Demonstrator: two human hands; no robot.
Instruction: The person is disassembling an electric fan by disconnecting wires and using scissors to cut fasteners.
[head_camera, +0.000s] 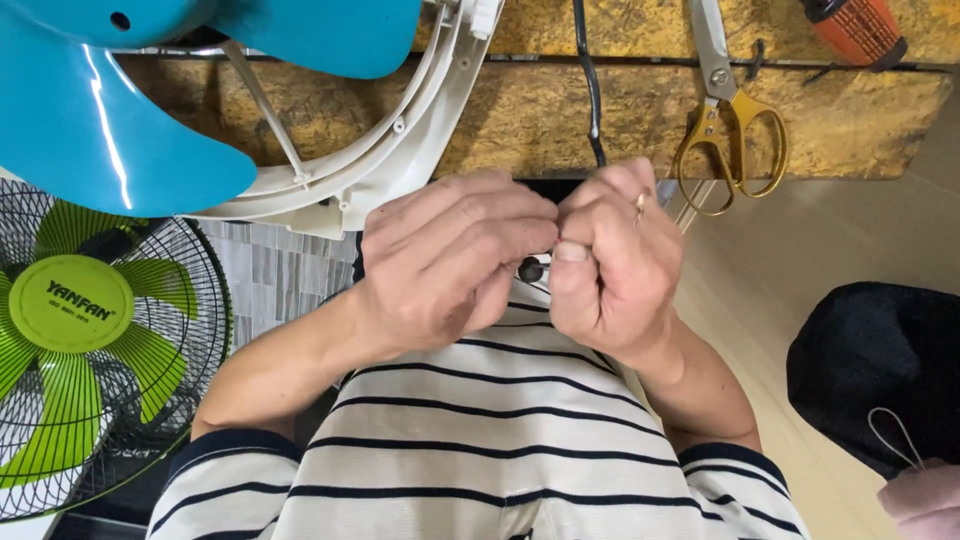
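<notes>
My left hand (445, 260) and my right hand (610, 265) are pressed together in front of my striped shirt, fingers curled tight. Both pinch the end of a black cable (590, 85) that runs down from the top edge of the wooden table (560, 120). A small black part (531, 268) shows between my thumbs. My right hand wears a ring. What exactly the fingertips grip is mostly hidden.
A teal fan blade (110, 110) and white fan guard ring (400, 150) lie on the table at left. Gold-handled scissors (730, 120) and an orange tool handle (855, 30) lie at right. A green-bladed fan in a wire cage (80, 330) stands lower left. Another person's dark head (880, 370) is at right.
</notes>
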